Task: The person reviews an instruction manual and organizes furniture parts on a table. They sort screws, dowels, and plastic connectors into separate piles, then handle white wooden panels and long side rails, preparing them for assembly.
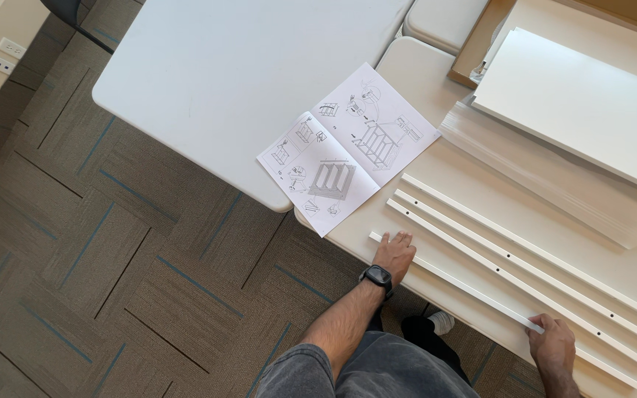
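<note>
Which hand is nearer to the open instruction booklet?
Left. The left hand rests on the table edge just below the instruction booklet; the right hand is far off, at the rail's other end.

Patterned grey carpet tiles (pixel 75 243) under white folding tables (pixel 223 81); wall sockets (pixel 5 55)

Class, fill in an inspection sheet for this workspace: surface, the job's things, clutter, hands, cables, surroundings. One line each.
Surface: white tables pushed together.
Job's things: four long white rails; both hands rest on the nearest rail, the other three rails lie parallel beyond it.
Clutter: open instruction sheet, white panel, clear plastic wrap, cardboard box.
Hands: left hand, wearing a wristwatch, lies flat on one rail end; right hand at the other.
Cables: nothing seen.
Surroundings: patterned carpet, wall sockets.
</note>
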